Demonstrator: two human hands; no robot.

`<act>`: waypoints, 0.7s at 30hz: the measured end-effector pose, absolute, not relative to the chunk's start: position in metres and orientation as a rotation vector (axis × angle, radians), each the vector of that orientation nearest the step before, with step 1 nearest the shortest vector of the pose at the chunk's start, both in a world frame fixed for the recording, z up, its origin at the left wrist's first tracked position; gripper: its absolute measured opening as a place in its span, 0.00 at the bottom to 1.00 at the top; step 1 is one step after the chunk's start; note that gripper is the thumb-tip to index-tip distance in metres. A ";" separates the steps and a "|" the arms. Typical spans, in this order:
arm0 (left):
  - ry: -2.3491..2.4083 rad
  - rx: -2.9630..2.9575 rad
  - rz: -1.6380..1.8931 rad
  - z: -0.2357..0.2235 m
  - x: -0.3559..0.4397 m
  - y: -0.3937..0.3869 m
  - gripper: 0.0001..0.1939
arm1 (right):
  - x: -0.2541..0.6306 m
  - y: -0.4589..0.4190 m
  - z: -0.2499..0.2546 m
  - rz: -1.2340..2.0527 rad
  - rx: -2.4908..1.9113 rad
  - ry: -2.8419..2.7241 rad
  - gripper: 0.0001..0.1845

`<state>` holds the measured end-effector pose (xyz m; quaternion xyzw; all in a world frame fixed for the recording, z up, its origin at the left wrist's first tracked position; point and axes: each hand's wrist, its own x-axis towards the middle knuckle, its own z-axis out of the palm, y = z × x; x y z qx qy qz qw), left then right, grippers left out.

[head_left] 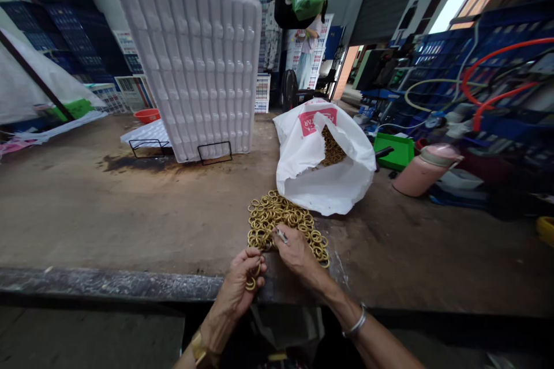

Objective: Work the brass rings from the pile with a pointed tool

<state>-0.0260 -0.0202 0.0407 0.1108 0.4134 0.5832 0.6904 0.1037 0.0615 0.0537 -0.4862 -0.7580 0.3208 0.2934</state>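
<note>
A heap of brass rings point(281, 220) lies on the worn bench near its front edge. My left hand point(243, 283) is closed round a few brass rings just in front of the heap. My right hand point(298, 253) rests on the heap's near side, fingers pinched on a small silvery tool point(281, 235). Behind the heap, a white plastic bag point(325, 167) with red print lies open, with more brass rings point(332, 149) inside.
A white moulded tray point(194, 63) stands upright on wire stands at the back. A flat tray point(145, 132) and a red bowl point(147, 115) lie behind it. A pink flask point(426, 168) and green box point(396, 151) sit right. A person point(309, 52) stands far back.
</note>
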 end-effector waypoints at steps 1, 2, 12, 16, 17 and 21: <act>0.938 0.250 1.319 0.040 -0.026 -0.020 0.17 | 0.104 0.061 0.054 0.866 -1.286 -2.023 0.13; 0.955 0.254 1.334 0.040 -0.027 -0.019 0.17 | 0.104 0.061 0.054 0.885 -1.270 -2.023 0.13; 1.131 0.399 1.391 0.040 -0.028 -0.013 0.25 | 0.100 0.046 0.049 1.211 -1.089 -1.955 0.17; 1.191 0.505 1.350 0.037 -0.029 -0.012 0.24 | 0.100 0.043 0.046 1.300 -1.111 -1.904 0.17; 1.214 0.542 1.349 0.036 -0.029 -0.012 0.23 | 0.100 0.043 0.046 1.311 -1.117 -1.899 0.16; 1.345 0.705 1.323 0.038 -0.031 -0.013 0.20 | 0.100 0.044 0.048 1.388 -1.138 -1.851 0.14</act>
